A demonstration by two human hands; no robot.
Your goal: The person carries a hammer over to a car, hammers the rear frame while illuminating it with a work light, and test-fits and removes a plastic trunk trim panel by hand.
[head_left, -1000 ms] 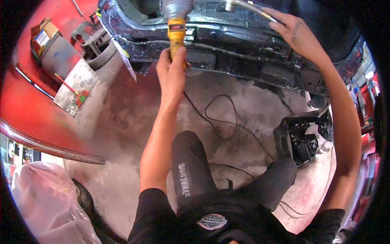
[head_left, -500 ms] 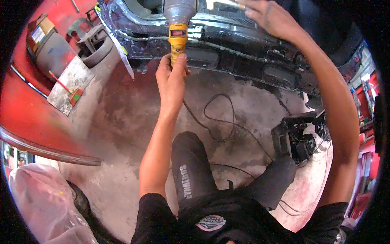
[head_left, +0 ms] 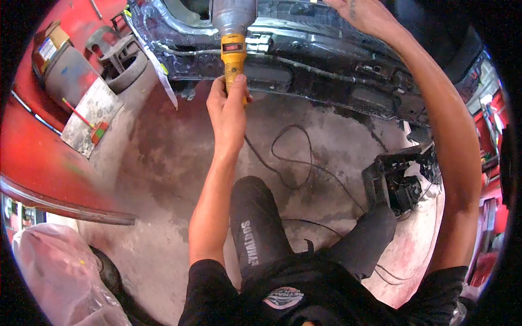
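Observation:
My left hand is wrapped round the yellow handle of a corded heat gun. Its grey body points away from me and runs out of the top of the view. A dark cord trails from the handle to the floor. At the top edge, my right hand reaches over a dark car body panel; its fingers are mostly cut off, so what they hold is hidden. The panel looks glossy, with a pale line running along it.
A black plastic part lies on the floor at right, by my knee. At left are a red car panel, a tire, a bin and a red-handled brush. Plastic sheeting covers something at lower left.
My right hand has moved up, taking its fingers and the pale thin thing at them mostly out of view. The heat gun has shifted slightly left and down in the view.

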